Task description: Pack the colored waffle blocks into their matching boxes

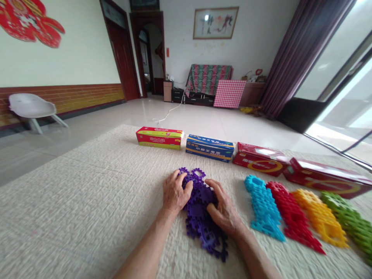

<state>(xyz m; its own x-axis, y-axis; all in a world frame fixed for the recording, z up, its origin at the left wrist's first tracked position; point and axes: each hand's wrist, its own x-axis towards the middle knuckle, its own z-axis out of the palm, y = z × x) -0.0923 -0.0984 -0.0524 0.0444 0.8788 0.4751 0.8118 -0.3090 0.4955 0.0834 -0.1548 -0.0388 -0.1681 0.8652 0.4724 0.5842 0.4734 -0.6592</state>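
Purple interlocking plastic building pieces (197,211), with toothed edges, lie in an overlapping strip on the beige textured mat. My left hand (175,190) is closed over the upper left side of the strip, its fingers bent on top and its thumb against the pieces. Along the right edge, my right hand (223,207) grips the strip with thumb and fingers curved around its side. Both palms hide part of the pieces. Just right of my right hand lies a strip of similar blue pieces (264,205).
Red pieces (292,213), yellow pieces (319,217) and green pieces (350,219) lie in slanted strips farther right. Behind them stand a red-and-yellow box (159,138), a blue box (209,148) and two dark red boxes (260,159). A white chair (31,106) is at far left.
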